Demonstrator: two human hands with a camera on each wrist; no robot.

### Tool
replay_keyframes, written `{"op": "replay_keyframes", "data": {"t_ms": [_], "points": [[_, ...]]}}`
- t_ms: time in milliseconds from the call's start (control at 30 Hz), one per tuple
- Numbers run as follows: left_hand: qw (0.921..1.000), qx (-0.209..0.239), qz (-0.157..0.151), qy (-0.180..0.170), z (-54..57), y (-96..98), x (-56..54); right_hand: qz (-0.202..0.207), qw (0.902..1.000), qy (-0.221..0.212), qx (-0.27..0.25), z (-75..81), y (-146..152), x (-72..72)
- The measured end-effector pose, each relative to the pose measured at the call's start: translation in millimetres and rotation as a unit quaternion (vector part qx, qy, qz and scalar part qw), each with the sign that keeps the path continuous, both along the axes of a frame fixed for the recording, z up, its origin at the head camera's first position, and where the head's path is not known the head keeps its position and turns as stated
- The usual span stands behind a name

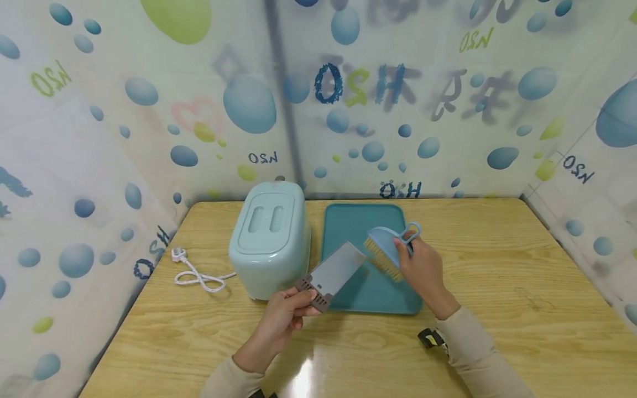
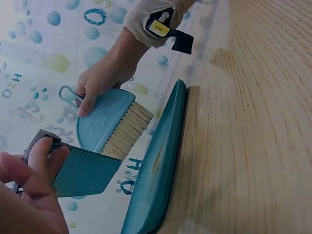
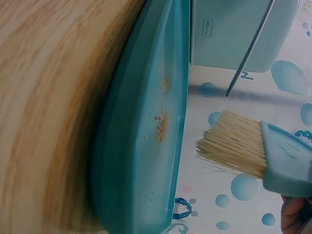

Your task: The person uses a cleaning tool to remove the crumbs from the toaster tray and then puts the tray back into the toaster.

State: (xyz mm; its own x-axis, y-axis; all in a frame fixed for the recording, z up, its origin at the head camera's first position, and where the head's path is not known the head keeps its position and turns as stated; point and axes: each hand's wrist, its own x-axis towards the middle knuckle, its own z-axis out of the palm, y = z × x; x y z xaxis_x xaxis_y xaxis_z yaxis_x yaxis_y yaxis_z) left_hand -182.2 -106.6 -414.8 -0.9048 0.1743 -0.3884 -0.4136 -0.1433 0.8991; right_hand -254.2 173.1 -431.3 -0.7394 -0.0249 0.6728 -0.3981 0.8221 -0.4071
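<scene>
My left hand (image 1: 283, 316) pinches the vented end of a flat metal crumb tray (image 1: 339, 271), thumb on top. The plate is tilted over a teal tray (image 1: 359, 220). My right hand (image 1: 423, 271) grips a small blue hand brush (image 1: 387, 240) by its looped handle. Its pale bristles (image 3: 234, 141) hang beside the crumb tray's far end, above the teal tray. Brown crumbs (image 3: 162, 126) lie scattered on the teal tray's surface in the right wrist view. To the left stands a mint-green toaster (image 1: 269, 268) with a two-slot top.
A white power cord with a plug (image 1: 199, 276) lies looped left of the toaster. Everything stands on a wooden table (image 1: 497, 265). Patterned curtains (image 1: 428, 127) enclose the back and sides, close behind the tray and toaster.
</scene>
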Motion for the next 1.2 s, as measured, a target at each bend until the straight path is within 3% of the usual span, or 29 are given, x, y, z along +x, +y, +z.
{"op": "replay_keyframes", "data": {"t_ms": [433, 567, 667, 767, 933, 1200], "points": [[1.0, 0.007, -0.001, 0.001, -0.9, -0.6, 1.9, -0.002, 0.9994, -0.033, -0.013, -1.3, 1.4, 2.1], [0.9999, 0.012, 0.001, 0.0, -0.5, -0.8, 2.6, 0.003, 0.9985, -0.024, -0.049, -1.1, -0.2, 1.5], [0.9999, 0.014, -0.001, -0.001, -0.2, -1.1, 2.8, 0.012, 0.9937, -0.035, -0.106, 2.7, -3.1, 2.3], [0.9999, 0.013, -0.002, -0.002, 0.3, -1.2, 2.8, 0.029, 0.9822, -0.07, -0.172, 9.0, -7.0, 3.6], [0.9999, 0.014, -0.004, -0.001, 1.4, -0.9, 2.2, 0.068, 0.9519, -0.139, -0.264, 20.9, -14.8, 6.8], [0.9998, 0.019, -0.006, -0.002, 2.8, 1.0, 1.3, 0.104, 0.9065, -0.237, -0.334, 32.1, -27.3, 14.9]]}}
